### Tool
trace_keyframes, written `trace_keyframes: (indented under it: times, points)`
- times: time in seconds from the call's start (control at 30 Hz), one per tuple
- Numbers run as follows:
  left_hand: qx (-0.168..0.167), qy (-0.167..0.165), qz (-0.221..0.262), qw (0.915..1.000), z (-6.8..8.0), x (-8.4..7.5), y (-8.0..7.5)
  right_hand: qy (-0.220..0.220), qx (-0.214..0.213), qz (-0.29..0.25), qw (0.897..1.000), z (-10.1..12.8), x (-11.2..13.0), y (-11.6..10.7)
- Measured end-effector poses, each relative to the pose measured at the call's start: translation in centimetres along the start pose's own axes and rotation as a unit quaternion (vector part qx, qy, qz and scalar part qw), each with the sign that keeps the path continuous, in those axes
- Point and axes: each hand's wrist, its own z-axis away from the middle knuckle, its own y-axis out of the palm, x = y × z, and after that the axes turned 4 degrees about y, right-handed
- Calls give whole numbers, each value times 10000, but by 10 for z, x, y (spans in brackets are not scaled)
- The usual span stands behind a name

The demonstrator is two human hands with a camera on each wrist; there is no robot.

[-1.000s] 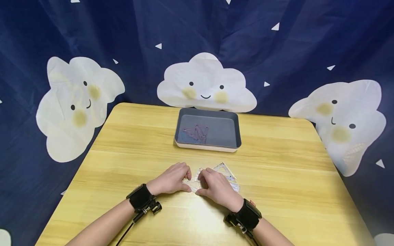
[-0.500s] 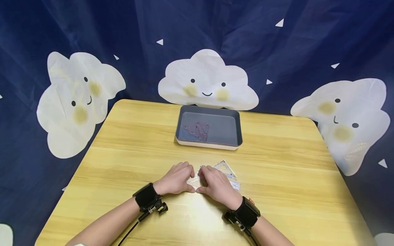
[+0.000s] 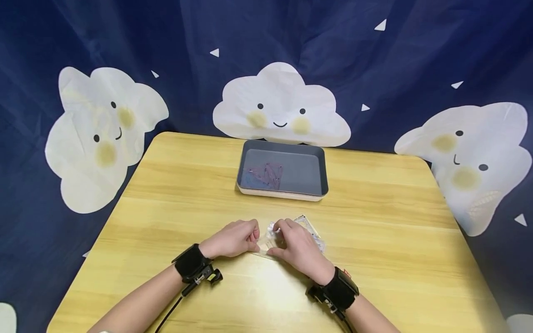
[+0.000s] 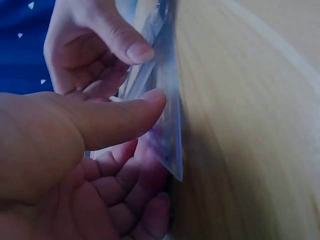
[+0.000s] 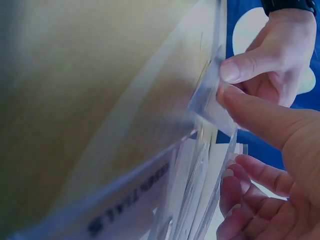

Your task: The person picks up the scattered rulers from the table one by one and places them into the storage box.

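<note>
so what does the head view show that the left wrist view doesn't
Only the head view shows the gray tray at the table's far side with pinkish clear pieces in it, the cloud backdrop, both wristbands, and more clear rulers under the right hand. Only the left wrist view shows the left thumb pressed on a clear ruler's face up close. Both show the left hand and the right hand pinching that ruler over the wooden table.
</note>
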Motion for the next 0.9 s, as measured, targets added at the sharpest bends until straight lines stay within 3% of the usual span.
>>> trace_keyframes:
  times: [0.23,0.37,0.47,0.63,0.9]
  points:
    - [332,-35,728,9968,3,4,-10,-132,-182,30,9997,0,-5,-2]
    - [548,-114,1397,9886,8,7,-22,-85,-242,78,9996,-1,-5,-3]
    - [519,-176,1752,9830,15,10,-34,-98,-197,-16,9998,-2,-3,-3]
    - [289,-140,1496,9882,23,10,-51,-196,179,-831,9962,-7,1,-2]
    - [-48,259,1316,9909,17,4,-54,48,639,-2204,9733,-18,5,-11]
